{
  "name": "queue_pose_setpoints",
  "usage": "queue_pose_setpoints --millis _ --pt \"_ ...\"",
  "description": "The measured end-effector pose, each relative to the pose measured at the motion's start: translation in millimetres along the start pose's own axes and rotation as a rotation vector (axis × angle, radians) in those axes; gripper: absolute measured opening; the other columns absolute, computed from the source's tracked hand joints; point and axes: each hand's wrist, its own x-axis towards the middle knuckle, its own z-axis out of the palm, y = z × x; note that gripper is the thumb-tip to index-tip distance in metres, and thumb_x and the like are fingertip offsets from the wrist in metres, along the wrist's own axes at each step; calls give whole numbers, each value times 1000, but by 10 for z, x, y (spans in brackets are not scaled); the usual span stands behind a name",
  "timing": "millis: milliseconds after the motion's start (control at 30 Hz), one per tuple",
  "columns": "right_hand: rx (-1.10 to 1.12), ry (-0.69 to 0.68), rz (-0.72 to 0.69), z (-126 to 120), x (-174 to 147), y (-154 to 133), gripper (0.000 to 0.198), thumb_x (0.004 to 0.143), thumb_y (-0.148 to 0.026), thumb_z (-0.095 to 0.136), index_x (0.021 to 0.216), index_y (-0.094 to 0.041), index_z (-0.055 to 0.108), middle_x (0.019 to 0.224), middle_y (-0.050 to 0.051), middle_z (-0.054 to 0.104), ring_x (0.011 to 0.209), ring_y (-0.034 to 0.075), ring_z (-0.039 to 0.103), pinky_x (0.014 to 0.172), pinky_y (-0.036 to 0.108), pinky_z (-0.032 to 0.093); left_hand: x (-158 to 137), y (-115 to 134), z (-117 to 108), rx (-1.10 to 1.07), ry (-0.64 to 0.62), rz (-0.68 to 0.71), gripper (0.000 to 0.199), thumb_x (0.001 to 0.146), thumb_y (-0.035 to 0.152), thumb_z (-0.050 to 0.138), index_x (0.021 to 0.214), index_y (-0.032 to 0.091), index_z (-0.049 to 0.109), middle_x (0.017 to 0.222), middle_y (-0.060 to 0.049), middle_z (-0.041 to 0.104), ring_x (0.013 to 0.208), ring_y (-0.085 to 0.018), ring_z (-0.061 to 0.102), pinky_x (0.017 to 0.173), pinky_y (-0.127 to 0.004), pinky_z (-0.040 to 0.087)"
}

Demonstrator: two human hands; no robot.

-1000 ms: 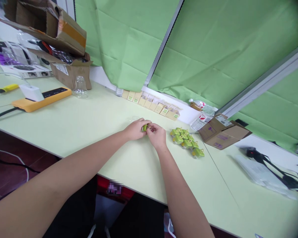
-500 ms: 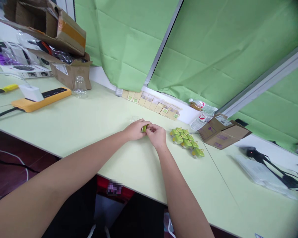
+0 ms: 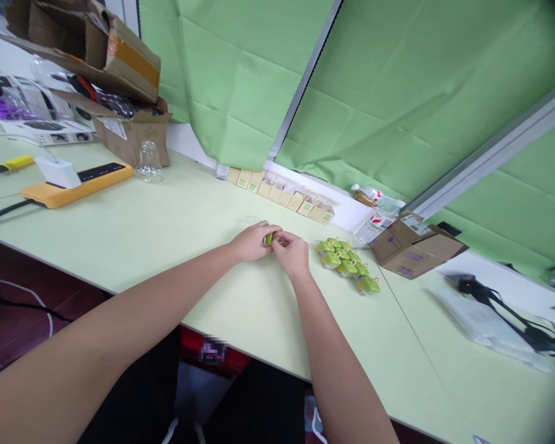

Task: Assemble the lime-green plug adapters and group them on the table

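Note:
Over the middle of the pale table, my left hand [image 3: 252, 241] is closed around a small green piece [image 3: 268, 239], mostly covered by the fingers. My right hand [image 3: 292, 250] meets it from the right, thumb and fingertips pinched at the piece's edge; what exactly they grip there is hidden. Something clear and thin, like a plastic piece [image 3: 250, 221], lies just behind my left hand. To the right of my right hand stands a cluster of several green pieces with yellow loops [image 3: 348, 262], similar in colour to the held one.
Along the wall runs a row of small cardboard boxes [image 3: 284, 193]. Plastic bottles [image 3: 374, 225] and an open carton [image 3: 416, 246] are at the right. At the left are an orange power strip [image 3: 97, 180], a clear jar [image 3: 149, 163] and stacked cartons [image 3: 132, 139].

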Motion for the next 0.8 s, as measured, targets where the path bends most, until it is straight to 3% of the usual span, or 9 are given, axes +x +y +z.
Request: queue_pose_setpoints --millis 800 --pt "23 -43 -5 15 11 30 22 74 -26 56 84 -24 76 80 -2 74 65 15 63 68 26 50 -6 -19 -20 19 -30 -3 44 74 17 59 117 25 64 96 -5 58 88 -20 61 81 -32 49"
